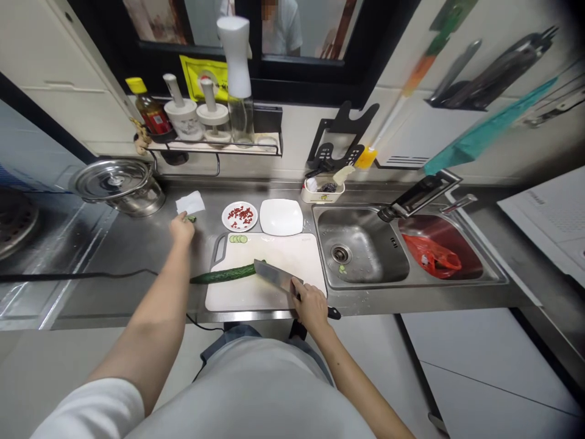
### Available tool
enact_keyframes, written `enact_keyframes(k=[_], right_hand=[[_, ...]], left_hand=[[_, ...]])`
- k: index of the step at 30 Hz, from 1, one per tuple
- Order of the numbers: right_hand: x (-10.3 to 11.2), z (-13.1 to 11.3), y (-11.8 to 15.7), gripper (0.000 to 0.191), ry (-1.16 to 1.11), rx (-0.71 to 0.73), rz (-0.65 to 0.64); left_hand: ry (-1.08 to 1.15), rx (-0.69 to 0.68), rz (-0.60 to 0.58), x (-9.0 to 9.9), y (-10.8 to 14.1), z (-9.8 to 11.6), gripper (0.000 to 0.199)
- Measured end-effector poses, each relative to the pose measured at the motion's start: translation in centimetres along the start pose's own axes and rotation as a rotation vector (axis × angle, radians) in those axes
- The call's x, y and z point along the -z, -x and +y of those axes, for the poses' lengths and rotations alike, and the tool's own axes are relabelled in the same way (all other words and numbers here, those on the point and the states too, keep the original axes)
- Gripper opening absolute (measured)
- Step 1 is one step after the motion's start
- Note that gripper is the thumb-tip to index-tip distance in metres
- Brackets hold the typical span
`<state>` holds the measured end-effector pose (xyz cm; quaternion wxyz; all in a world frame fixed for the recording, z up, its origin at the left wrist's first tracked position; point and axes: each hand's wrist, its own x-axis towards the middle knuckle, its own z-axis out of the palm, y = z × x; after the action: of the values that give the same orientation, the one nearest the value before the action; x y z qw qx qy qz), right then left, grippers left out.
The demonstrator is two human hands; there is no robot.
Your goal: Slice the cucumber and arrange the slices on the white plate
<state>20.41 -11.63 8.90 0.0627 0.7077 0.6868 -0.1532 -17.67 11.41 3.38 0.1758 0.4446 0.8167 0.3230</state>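
My right hand [313, 308] is closed round the black handle of a kitchen knife [276, 275]. Its broad blade lies over the white cutting board [278, 299], with the tip by the cut end of a long green cucumber [228, 274]. The cucumber's other end sticks out past the board's left edge. At the back left of the board lie several cucumber slices [238, 239]. My left hand [181, 230] reaches away to the left, fingers pinched at a small cucumber end [191, 218] beside a white paper [191, 202].
Behind the board stand a plate of chopped red pieces [240, 216] and a white plate [281, 217]. A lidded steel pot [121, 186] is at the left. To the right is a double sink [365, 244] with a red plastic bag [432, 256]. A bottle rack [214, 147] hangs above.
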Motion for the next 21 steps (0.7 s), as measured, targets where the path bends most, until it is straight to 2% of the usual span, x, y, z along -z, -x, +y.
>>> enact_keyframes(k=[3,6,10,15,17,21], right_hand=[[0.0,0.0,-0.1,0.041,-0.055,-0.019,0.004],[0.2,-0.2,-0.2,0.035,-0.153,-0.093,0.005],[0.6,-0.7,-0.6,0.032,-0.252,-0.179,-0.027],[0.8,-1.1,-1.7,0.028,-0.267,-0.125,-0.085],[0.7,-1.4,-2.1,0.028,-0.249,-0.095,-0.115],[0.5,-2.3,-2.5,0.027,-0.214,-0.058,-0.140]], left_hand=[[-0.015,0.019,0.108,0.1,1.0,-0.1,0.046],[-0.025,-0.063,0.105,-0.4,3.7,0.7,0.041],[0.057,-0.307,-0.100,-1.8,9.7,2.6,0.030],[0.055,-0.689,-0.435,-3.4,17.3,4.1,0.026],[0.005,-0.781,-0.531,-3.8,19.0,4.2,0.026],[-0.055,-0.818,-0.542,-4.6,20.2,3.9,0.025]])
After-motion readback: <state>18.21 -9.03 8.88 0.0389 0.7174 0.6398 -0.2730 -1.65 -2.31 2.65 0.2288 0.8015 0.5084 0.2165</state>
